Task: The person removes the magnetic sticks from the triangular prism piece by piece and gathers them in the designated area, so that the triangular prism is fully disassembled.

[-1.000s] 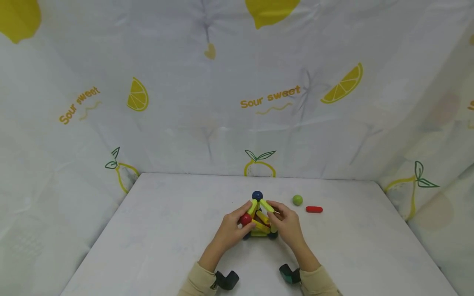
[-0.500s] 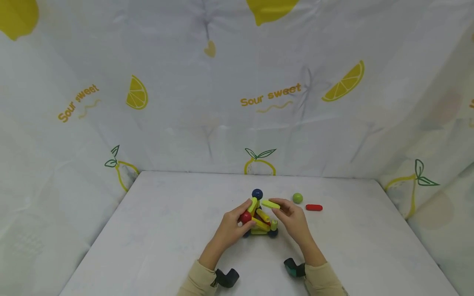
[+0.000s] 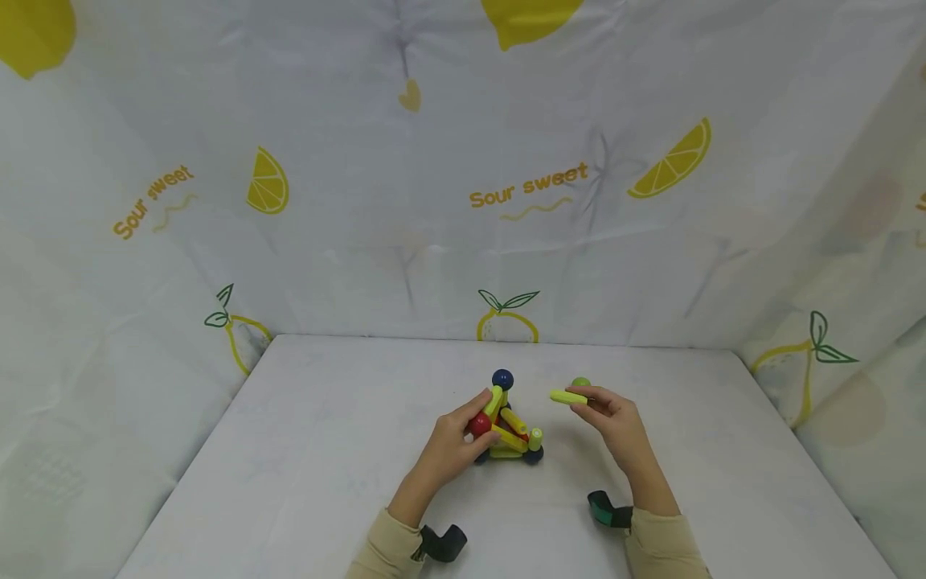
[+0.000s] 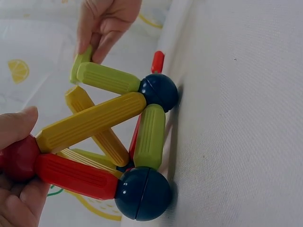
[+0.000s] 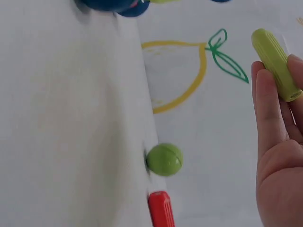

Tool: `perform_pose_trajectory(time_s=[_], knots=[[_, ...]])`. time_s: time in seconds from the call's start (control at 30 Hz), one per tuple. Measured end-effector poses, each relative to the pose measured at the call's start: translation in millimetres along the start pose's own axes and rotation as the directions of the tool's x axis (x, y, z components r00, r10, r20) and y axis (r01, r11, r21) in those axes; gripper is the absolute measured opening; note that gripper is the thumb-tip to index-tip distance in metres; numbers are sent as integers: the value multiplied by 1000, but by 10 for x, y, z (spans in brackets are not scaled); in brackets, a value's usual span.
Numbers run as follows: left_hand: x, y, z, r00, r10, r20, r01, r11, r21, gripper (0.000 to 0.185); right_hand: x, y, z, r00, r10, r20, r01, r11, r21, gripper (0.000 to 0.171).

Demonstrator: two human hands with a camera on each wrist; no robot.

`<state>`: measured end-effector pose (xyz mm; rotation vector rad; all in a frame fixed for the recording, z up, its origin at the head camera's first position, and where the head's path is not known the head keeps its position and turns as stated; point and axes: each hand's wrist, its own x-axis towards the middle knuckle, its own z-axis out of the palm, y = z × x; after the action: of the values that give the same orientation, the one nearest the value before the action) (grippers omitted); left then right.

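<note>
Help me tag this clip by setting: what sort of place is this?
Perhaps a makeshift tabletop booth: a white table, lemon-print sheeting behind and beside it, and a toy construction of rods and balls.

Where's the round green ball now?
In the head view, the green ball sits on the white tabletop right of centre, partly hidden behind the right hand.

A plain white rectangular desk (image 3: 347, 418) spreads toward six o'clock in the head view, with a creased white hanging sheet (image 3: 347, 265) behind it and along both sides. From that view's centre, the sheet bears a yellow lemon wedge print (image 3: 269, 183) at ten o'clock, slanted orange "Sour sweet" lettering (image 3: 530, 186) at one and a longer yellow lemon wedge print (image 3: 671, 165) at two. A yellow-outlined lemon drawing (image 3: 508, 328) with green-outlined leaves shows at the desk's twelve o'clock edge.
</note>
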<state>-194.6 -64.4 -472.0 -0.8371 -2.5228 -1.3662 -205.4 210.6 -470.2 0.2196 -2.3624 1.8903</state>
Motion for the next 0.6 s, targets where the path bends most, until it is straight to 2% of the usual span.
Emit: perform_pose_trajectory(time_s=[0.2,0.4,0.6], knots=[[-7,-15,10,1000,1,2,-1,1000,4,63,-31,155,-285,996,33,-81,-39,997,-65,43],[-6,6,-3,1000,1,1,-1,1000,11,62,-75,240,-459,995,24,-98,-31,997,-77,40],[-3,26,-13,1000,-16,6,16,1000,0,62,-110,344,-544,982,104,-158,-136,970,-203,47]])
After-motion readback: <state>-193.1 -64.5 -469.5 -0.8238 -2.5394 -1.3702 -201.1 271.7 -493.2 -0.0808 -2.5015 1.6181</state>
